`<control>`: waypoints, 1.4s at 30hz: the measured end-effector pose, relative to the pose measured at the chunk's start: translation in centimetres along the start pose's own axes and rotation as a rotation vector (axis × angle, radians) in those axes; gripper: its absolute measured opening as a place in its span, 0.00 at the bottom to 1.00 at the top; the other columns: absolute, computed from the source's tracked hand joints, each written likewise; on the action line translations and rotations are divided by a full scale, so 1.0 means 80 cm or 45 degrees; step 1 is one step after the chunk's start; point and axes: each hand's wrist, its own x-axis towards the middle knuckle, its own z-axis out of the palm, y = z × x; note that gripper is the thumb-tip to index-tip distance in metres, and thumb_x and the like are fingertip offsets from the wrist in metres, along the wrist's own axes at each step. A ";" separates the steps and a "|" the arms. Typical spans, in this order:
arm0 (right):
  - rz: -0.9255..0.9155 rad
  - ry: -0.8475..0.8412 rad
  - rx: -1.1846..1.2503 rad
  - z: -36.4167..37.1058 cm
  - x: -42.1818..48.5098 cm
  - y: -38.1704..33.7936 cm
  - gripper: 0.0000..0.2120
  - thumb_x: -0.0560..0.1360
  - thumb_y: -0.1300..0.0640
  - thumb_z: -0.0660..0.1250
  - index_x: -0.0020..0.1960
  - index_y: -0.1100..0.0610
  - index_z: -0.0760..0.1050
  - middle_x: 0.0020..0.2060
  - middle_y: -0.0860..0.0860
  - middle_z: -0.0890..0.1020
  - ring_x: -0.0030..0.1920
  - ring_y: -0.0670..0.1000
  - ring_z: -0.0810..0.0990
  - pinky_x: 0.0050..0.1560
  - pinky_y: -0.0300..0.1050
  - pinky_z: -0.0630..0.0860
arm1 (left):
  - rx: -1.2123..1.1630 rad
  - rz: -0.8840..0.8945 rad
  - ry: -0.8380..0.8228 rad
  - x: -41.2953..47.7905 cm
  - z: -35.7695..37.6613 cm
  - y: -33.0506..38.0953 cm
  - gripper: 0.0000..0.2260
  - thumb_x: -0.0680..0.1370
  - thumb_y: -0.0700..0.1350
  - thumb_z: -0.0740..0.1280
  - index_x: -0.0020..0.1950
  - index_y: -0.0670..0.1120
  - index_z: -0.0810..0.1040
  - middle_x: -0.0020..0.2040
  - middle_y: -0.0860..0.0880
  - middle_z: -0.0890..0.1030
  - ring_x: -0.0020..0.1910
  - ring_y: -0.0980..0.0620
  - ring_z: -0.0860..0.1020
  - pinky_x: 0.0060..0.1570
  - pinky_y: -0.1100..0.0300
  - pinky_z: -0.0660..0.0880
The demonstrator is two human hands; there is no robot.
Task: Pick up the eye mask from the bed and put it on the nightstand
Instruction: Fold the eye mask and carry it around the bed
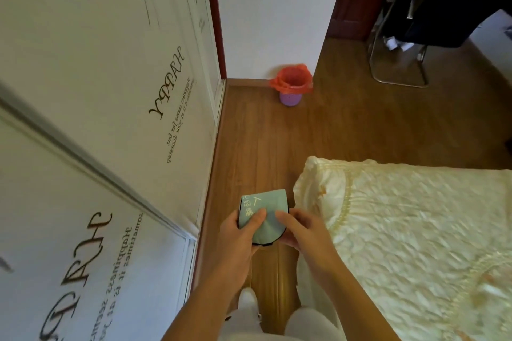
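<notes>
Mask: green eye mask (261, 216), folded, held over the floor (263, 141) just beside the bed (415, 230).
Left hand (239, 232): clamped on the mask, thumb on top.
Right hand (299, 230): pinching its right edge.
Done: mask is off the bed.
Left: carrying and placing; no nightstand in view.

Bin (291, 86) on wooden floor (263, 141)
</notes>
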 end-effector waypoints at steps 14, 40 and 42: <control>0.043 0.005 -0.001 0.000 0.254 -0.101 0.09 0.76 0.51 0.73 0.50 0.57 0.85 0.45 0.57 0.89 0.49 0.58 0.88 0.52 0.50 0.86 | -0.029 -0.018 0.003 0.247 0.056 0.114 0.18 0.76 0.44 0.70 0.66 0.45 0.75 0.59 0.41 0.83 0.57 0.43 0.82 0.49 0.51 0.82; 0.060 0.055 0.003 -0.112 0.735 -0.361 0.13 0.75 0.47 0.72 0.53 0.55 0.85 0.47 0.54 0.89 0.50 0.55 0.88 0.56 0.53 0.85 | 0.154 -0.072 -0.069 0.723 0.294 0.336 0.27 0.66 0.52 0.75 0.63 0.45 0.79 0.56 0.43 0.85 0.55 0.43 0.83 0.48 0.49 0.81; 0.068 0.090 0.021 -0.113 0.776 -0.383 0.12 0.76 0.48 0.72 0.53 0.55 0.84 0.46 0.55 0.89 0.49 0.55 0.88 0.52 0.47 0.85 | 0.182 -0.083 -0.102 0.768 0.309 0.359 0.26 0.66 0.51 0.75 0.62 0.44 0.79 0.55 0.43 0.85 0.54 0.44 0.84 0.48 0.50 0.81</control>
